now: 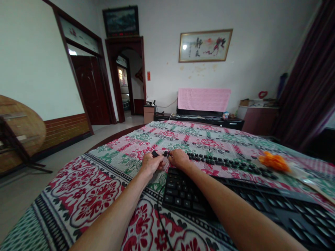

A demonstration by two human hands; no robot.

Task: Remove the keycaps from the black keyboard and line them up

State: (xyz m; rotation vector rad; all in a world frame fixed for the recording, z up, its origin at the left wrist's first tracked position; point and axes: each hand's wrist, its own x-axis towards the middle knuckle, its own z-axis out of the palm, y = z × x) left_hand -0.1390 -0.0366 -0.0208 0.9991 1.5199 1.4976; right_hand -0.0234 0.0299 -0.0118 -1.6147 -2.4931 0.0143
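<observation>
My left hand is closed, thumb and forefinger pinching a black keycap just above the tablecloth. Close beside it, my right hand has its fingers curled together at the left end of a line of loose black keycaps. Dark keycap edges show at its fingertips, partly hidden by the fingers. A small keycap sits between the two hands. Nearer to me lies a black keyboard, its middle covered by my right forearm. Its thin cable trails toward the front edge.
A patterned tablecloth covers the round table. On the right are a blurred orange fluffy bundle and a long light-coloured stick. Beyond the table stands a low black cabinet below a pink cloth. A round wooden board leans at left.
</observation>
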